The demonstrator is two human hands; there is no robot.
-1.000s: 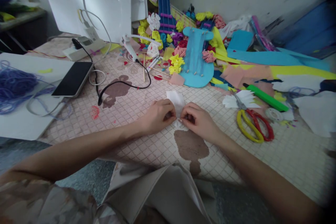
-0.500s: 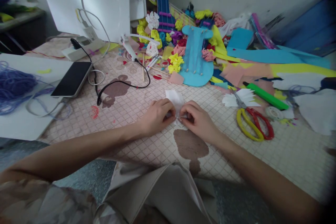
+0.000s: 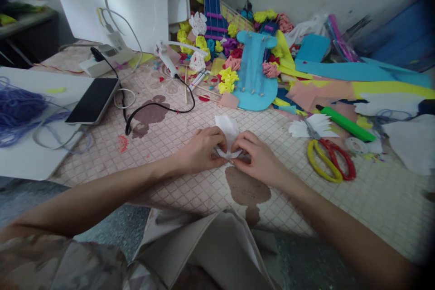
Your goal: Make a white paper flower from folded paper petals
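Between my two hands is a small white paper strip, its far end lying toward the back of the table. My left hand pinches the near end from the left, fingers bent over the edge. From the right, my right hand pinches the same near end, its thumb and fingertips close to the left ones. The paper looks gathered or folded where the fingertips meet; part of it is hidden behind them.
Scissors with yellow and red handles lie to the right, by a green marker. A blue cardboard piece and crumpled paper flowers stand behind. On the left are a phone, a black cable, a glue gun and purple yarn.
The near end of the white paper now bends up between my fingertips, with more of it showing. My hands stay in nearly the same place, fingers slightly shifted.
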